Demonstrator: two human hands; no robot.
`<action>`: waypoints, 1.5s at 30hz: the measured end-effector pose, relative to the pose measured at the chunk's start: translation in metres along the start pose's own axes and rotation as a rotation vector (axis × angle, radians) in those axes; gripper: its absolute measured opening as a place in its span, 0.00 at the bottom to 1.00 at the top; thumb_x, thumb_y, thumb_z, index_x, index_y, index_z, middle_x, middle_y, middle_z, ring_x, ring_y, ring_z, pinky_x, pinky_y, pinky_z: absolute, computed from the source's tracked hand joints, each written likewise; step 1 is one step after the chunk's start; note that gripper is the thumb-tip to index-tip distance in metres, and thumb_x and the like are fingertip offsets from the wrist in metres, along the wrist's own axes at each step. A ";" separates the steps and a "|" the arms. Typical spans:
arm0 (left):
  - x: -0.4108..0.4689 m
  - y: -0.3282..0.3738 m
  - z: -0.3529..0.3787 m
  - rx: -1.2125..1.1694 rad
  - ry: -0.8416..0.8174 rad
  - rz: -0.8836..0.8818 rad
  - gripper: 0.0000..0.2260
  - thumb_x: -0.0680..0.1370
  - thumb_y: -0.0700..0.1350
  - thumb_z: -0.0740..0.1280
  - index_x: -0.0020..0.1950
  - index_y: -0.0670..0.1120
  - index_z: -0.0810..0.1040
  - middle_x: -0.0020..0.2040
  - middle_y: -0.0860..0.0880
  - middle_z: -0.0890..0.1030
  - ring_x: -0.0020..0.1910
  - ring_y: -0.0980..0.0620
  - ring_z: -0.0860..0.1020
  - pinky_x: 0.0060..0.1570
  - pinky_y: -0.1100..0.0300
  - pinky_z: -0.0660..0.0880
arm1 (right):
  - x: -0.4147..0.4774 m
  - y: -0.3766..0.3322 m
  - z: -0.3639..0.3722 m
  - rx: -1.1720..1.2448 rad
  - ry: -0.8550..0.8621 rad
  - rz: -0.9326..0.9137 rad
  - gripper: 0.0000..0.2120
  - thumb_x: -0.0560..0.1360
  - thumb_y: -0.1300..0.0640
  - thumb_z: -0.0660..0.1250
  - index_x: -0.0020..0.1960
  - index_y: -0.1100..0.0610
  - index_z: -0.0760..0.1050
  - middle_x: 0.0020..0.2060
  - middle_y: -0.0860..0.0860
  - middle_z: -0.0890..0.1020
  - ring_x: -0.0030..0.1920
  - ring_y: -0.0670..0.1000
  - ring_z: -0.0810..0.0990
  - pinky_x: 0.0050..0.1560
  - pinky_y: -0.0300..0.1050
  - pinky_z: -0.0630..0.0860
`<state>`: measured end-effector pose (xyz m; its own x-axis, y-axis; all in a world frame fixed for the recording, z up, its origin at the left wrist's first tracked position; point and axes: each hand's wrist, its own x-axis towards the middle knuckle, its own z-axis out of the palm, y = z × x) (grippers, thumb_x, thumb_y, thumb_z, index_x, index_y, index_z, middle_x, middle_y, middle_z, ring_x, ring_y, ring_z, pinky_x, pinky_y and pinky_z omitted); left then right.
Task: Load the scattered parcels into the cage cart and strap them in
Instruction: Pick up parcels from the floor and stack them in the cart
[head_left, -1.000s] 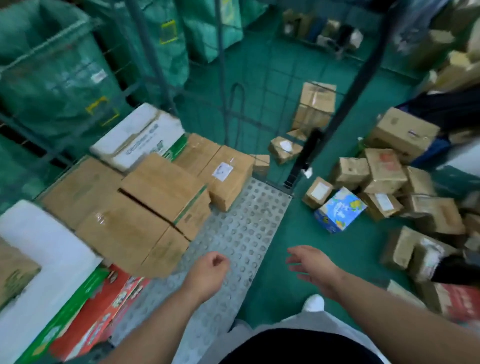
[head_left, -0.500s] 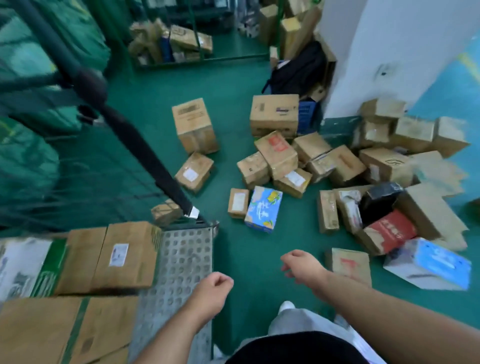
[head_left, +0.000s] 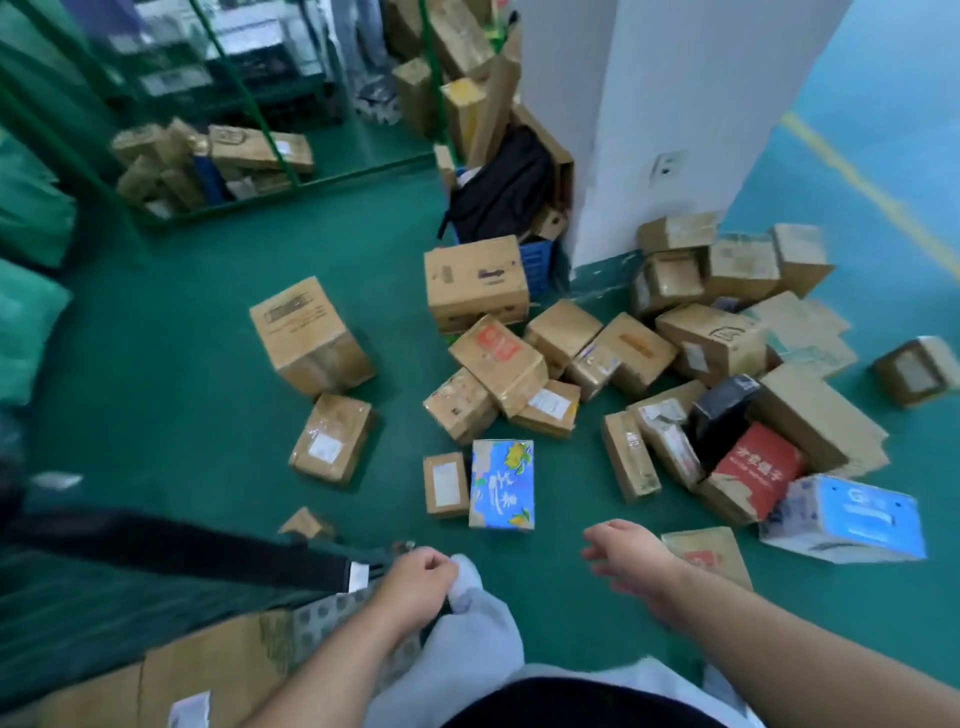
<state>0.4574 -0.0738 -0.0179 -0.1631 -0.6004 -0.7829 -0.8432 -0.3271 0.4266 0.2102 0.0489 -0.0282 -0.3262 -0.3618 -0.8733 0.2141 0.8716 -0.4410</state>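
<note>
Several cardboard parcels lie scattered on the green floor ahead. Nearest are a blue patterned box (head_left: 502, 484), a small brown box (head_left: 445, 484) beside it and a taped parcel (head_left: 332, 439). A red-labelled box (head_left: 753, 470) and a white-blue box (head_left: 844, 518) lie to the right. The cage cart's perforated metal floor (head_left: 324, 613) and black frame bar (head_left: 182, 545) sit at lower left, with a loaded box (head_left: 218, 670) on it. My left hand (head_left: 418, 579) hangs loosely curled and holds nothing. My right hand (head_left: 626, 551) is relaxed and empty above the floor.
A white pillar (head_left: 649, 119) stands behind the pile, with a black bag (head_left: 498, 192) and a blue crate (head_left: 535, 265) at its foot. A green cage (head_left: 218, 156) with boxes stands at the back left. Green sacks (head_left: 26, 322) line the left edge.
My view has swung right, away from the loaded cart and onto the parcel pile. Both hands stay empty and low; the cart has slid to the lower left.
</note>
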 end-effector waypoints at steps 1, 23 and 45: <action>0.019 0.014 -0.013 0.048 -0.016 0.024 0.07 0.79 0.48 0.67 0.45 0.48 0.82 0.44 0.50 0.85 0.40 0.52 0.79 0.49 0.54 0.79 | 0.001 -0.010 0.000 0.022 0.039 0.005 0.12 0.82 0.54 0.62 0.60 0.61 0.75 0.47 0.53 0.82 0.40 0.51 0.77 0.35 0.41 0.67; 0.177 0.209 -0.084 0.263 -0.195 0.072 0.11 0.80 0.51 0.64 0.52 0.45 0.81 0.51 0.47 0.84 0.50 0.47 0.82 0.54 0.53 0.78 | 0.081 -0.148 0.002 0.389 0.062 0.082 0.10 0.81 0.51 0.64 0.57 0.56 0.78 0.54 0.54 0.84 0.50 0.53 0.82 0.48 0.46 0.76; 0.272 0.366 -0.140 0.149 0.083 -0.086 0.07 0.81 0.52 0.64 0.50 0.51 0.80 0.50 0.49 0.84 0.51 0.48 0.82 0.58 0.47 0.79 | 0.268 -0.327 -0.108 0.049 -0.092 0.088 0.10 0.83 0.52 0.60 0.59 0.56 0.75 0.50 0.53 0.84 0.49 0.51 0.83 0.54 0.48 0.81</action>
<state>0.1761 -0.4593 -0.0109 -0.0493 -0.6348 -0.7711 -0.9199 -0.2719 0.2827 -0.0467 -0.2976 -0.0952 -0.2185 -0.3159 -0.9233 0.2836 0.8847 -0.3698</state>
